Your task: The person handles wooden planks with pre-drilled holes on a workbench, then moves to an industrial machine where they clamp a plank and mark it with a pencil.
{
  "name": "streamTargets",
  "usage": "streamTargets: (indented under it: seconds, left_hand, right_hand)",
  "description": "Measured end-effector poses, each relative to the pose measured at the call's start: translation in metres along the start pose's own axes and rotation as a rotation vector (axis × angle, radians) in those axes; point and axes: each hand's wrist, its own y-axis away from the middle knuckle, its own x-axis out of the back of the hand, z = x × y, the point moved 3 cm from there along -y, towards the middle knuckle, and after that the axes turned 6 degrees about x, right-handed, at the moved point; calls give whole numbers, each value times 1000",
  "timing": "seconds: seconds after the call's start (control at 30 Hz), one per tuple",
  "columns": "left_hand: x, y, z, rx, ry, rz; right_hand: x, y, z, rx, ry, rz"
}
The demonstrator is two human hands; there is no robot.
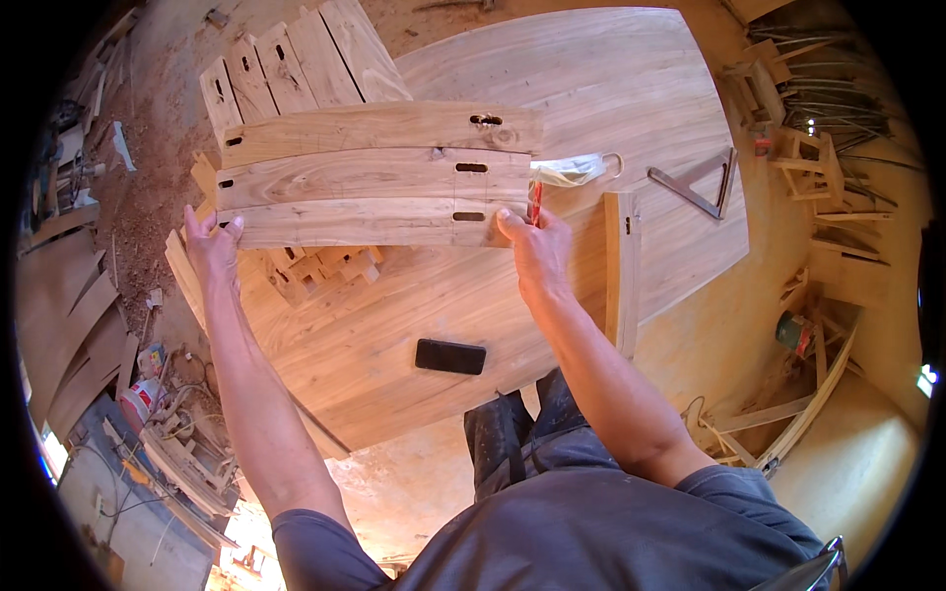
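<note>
Three pale wooden boards with mortise slots near their ends lie side by side in front of me. The nearest wooden board (355, 225) is gripped at both ends. My left hand (212, 251) is closed on its left end, with the thumb on top and a finger stretched past the edge. At the right end, my right hand (542, 251) has its thumb on the face and the other fingers mostly hidden. A red pen-like stick (535, 202) stands up by that hand; whether the fingers hold it cannot be told. Behind lie the middle board (345, 179) and far board (365, 131).
Beneath is a large wooden panel table (384, 305) bearing a black phone (450, 357), a triangular square (700, 187), a white cloth-like item (572, 169) and an upright-lying slotted piece (621, 276). More slotted boards (296, 64) are at the far left. Wood scraps (828, 167) line the right wall.
</note>
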Motion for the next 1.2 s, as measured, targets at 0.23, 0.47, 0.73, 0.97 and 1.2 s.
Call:
streamTargets:
  seconds: [0.23,0.47,0.73,0.97,1.2]
  left_hand:
    - [3,-9,-9,2,60,-3]
    - [1,-1,-3,28,72,35]
    - [-16,27,5,4,81,195]
    - [-13,27,3,-28,117,147]
    - [-18,31,-21,-209,248,276]
  right_hand:
    - [0,0,-2,22,68,-12]
    - [1,-2,-5,19,72,-44]
    - [6,-5,-4,-25,-10,-92]
    - [5,-7,1,-13,39,-49]
    - [7,-14,21,2,26,-59]
